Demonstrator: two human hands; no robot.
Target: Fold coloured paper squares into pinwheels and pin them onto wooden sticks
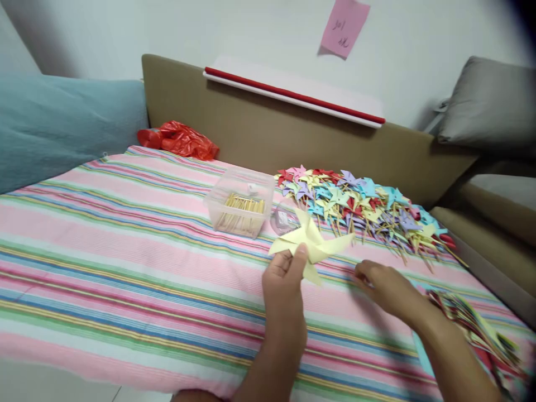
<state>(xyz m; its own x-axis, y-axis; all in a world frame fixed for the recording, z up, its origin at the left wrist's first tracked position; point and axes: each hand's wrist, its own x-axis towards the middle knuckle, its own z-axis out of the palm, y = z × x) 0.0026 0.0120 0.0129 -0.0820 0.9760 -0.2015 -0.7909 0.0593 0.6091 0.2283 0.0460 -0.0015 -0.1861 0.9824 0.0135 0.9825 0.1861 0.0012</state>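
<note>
My left hand (285, 279) pinches a pale yellow paper pinwheel (316, 245) with the thumb pressed on its centre. The pinwheel's blades are folded and no stick shows on it. To its right hovers my right hand (379, 285), fingers curled together; whatever they may hold is hidden. Behind the pinwheel is a small round clear container (283, 220). Beside that stands a clear plastic box (218, 204) with many thin wooden sticks (243, 209) in it.
Many coloured pinwheels on sticks (352, 201) lie piled at the back right. Coloured paper pieces (469, 324) lie under my right forearm. A red plastic bag (184, 139) rests at the back left on the striped cloth (125, 268). A blue cushion (71, 123) borders the left side.
</note>
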